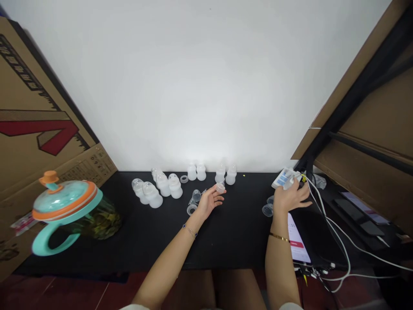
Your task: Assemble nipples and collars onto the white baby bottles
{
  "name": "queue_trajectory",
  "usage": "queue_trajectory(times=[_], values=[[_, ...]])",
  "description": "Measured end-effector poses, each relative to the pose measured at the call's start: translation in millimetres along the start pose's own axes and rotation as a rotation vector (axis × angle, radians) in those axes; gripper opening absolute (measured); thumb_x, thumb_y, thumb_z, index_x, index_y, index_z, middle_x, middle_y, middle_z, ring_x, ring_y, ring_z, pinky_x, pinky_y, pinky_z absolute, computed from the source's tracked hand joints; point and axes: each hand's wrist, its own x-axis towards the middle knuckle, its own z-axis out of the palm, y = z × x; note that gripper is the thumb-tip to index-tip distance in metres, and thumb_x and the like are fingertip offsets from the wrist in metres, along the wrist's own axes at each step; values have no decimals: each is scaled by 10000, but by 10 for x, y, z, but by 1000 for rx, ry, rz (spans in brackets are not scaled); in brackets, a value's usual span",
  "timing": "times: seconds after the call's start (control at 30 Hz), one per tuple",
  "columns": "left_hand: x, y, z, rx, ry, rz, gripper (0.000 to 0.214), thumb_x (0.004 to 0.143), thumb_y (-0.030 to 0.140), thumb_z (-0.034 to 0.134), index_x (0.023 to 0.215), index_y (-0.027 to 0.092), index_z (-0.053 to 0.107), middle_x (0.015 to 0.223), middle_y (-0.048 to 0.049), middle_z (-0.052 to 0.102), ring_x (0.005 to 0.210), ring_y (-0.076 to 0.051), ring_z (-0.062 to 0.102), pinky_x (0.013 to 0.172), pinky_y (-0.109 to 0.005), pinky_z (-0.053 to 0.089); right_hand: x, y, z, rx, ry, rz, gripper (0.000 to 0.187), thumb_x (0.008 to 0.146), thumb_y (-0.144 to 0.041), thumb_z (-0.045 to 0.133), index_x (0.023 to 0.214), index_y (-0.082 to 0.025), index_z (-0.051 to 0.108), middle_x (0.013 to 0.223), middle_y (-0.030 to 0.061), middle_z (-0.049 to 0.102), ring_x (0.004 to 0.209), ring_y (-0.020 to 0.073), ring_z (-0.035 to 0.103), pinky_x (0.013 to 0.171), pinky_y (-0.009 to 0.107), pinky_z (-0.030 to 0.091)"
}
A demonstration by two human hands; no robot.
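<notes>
Here we are at the black tabletop (238,237), and our left hand (210,203) is out in the middle with a small clear piece (220,187) clamped between thumb and fingers, palm turned up, the other fingers loosely apart. Just beyond that piece stands a far pair of whitish bottles (231,175), near the wall (209,86). To their left, another far pair, with a pale ring (184,179) lying beside them, and farther left, we have a bottle cluster (163,185) gathered close together.

Just left of our left hand lie some clear parts (196,196), partly screened by the wrist. Over on the right, our right hand (287,198) is at a white packet (282,178), outer fingers spread; whether thumb and forefinger grip anything there, we cannot tell. Clear cups (267,209) sit just left of that wrist, while a lit phone (299,245) lies on the near side and white cables (345,247) loop off right. Far out on the left, a jug (67,200) with a turquoise lid stands before a cardboard box (41,103).
</notes>
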Motion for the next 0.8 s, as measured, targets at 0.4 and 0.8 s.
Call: queue_trajectory(times=[0.4, 0.8], values=[[-4, -3, -2, 10, 17, 13, 278, 914, 344, 571, 1030, 116, 678, 1053, -152, 736, 634, -138, 665, 549, -231, 523, 65, 189, 54, -6, -107, 81, 561, 761, -210, 501, 1310, -269, 602, 1470, 179, 400, 1069, 385, 588, 829, 540, 434], [-4, -57, -26, 124, -21, 111, 357, 756, 252, 783, 1088, 151, 697, 1101, -94, 711, 752, -151, 653, 604, -222, 492, -14, -159, -133, 27, -45, -54, 588, 769, -151, 460, 1337, -255, 573, 1549, 136, 365, 1173, 374, 545, 943, 553, 378]])
